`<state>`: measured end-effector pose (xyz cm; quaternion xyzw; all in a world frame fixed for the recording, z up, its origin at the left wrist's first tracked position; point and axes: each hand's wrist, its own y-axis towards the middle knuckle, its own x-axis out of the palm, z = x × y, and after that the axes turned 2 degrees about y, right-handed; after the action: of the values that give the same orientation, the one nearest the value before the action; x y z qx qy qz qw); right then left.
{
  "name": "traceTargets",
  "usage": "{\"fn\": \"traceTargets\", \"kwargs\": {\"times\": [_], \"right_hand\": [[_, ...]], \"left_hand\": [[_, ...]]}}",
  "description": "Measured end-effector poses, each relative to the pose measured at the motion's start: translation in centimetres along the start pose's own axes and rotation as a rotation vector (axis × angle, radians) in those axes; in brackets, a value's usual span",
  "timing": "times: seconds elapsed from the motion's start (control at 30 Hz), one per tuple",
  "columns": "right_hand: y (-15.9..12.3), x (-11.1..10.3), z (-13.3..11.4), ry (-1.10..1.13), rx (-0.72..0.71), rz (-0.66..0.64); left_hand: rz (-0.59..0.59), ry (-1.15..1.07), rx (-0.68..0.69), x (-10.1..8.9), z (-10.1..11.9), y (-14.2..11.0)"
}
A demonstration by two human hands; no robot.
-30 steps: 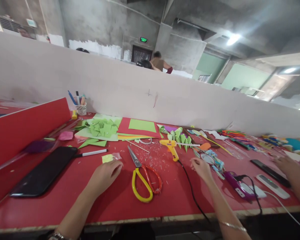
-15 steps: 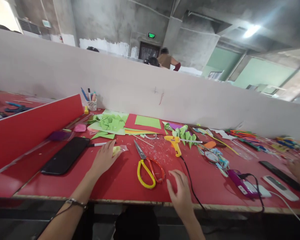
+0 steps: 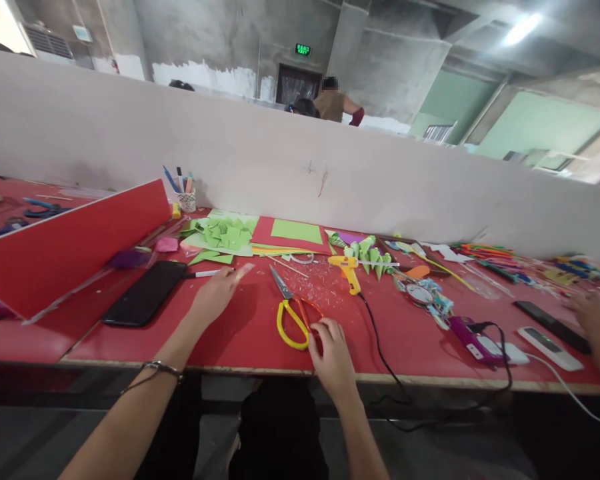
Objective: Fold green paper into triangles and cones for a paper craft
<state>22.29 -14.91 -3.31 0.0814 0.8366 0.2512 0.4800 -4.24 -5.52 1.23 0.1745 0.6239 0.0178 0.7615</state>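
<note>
My left hand (image 3: 216, 293) is closed on a small clear plastic bag (image 3: 245, 271), whose end sticks out past the fingertips. What the bag holds is mostly hidden by the fingers. Fingers of my right hand (image 3: 333, 357) are curled around the red handle of the scissors (image 3: 294, 325). The scissors lie on the red table with the blades pointing away from me, and their yellow handle is uncovered. Beyond my left hand lies a white pen (image 3: 203, 274). A yellow glue gun (image 3: 351, 275) rests to the right of the scissors, its black cord trailing toward the table edge.
A black phone (image 3: 145, 293) lies at left beside a red upright panel (image 3: 80, 243). Green paper pieces (image 3: 225, 233) and green paper cones (image 3: 373, 257) are at the back. At right are a purple power strip (image 3: 473, 340) and another person's hand (image 3: 597, 327).
My right hand has moved left onto the scissors' red handle. My left hand has taken up the plastic bag, which lay under its fingers. The view has shifted slightly.
</note>
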Motion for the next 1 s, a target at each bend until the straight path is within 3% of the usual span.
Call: {"fn": "traceTargets", "kwargs": {"times": [0.13, 0.23, 0.3, 0.4, 0.47, 0.57, 0.63, 0.7, 0.77, 0.87, 1.0], "right_hand": [[0.0, 0.2, 0.1, 0.003, -0.021, 0.015], [0.0, 0.4, 0.2, -0.001, -0.022, 0.022], [0.0, 0.5, 0.3, -0.001, -0.015, 0.024], [-0.1, 0.6, 0.3, -0.006, -0.006, 0.013], [-0.1, 0.7, 0.3, -0.016, -0.010, 0.015], [-0.2, 0.8, 0.4, -0.029, -0.019, 0.019], [-0.2, 0.9, 0.4, -0.035, -0.021, 0.015], [-0.2, 1.0, 0.5, -0.042, -0.021, 0.020], [-0.3, 1.1, 0.5, -0.049, -0.022, 0.034], [-0.3, 1.2, 0.5, -0.055, -0.021, 0.049], [-0.4, 1.1, 0.4, -0.046, -0.020, 0.053]], "left_hand": [[0.550, 0.016, -0.155, -4.7, -1.7, 1.4], [0.729, 0.055, -0.214, -7.5, -3.8, 3.1], [0.662, 0.124, -0.244, -7.9, -5.6, 4.1], [0.380, 0.275, -0.270, -6.8, -8.6, 4.5], [0.264, 0.365, -0.252, -5.6, -10.5, 4.1], [0.148, 0.408, -0.270, -4.1, -12.7, 3.5], [0.130, 0.405, -0.336, -3.6, -13.4, 3.5], [0.140, 0.414, -0.412, -3.3, -13.3, 3.9], [0.137, 0.422, -0.401, -3.1, -12.5, 4.4], [0.051, 0.382, -0.216, -2.7, -10.6, 5.2], [-0.087, 0.307, -0.162, -1.6, -9.5, 6.1]]}}
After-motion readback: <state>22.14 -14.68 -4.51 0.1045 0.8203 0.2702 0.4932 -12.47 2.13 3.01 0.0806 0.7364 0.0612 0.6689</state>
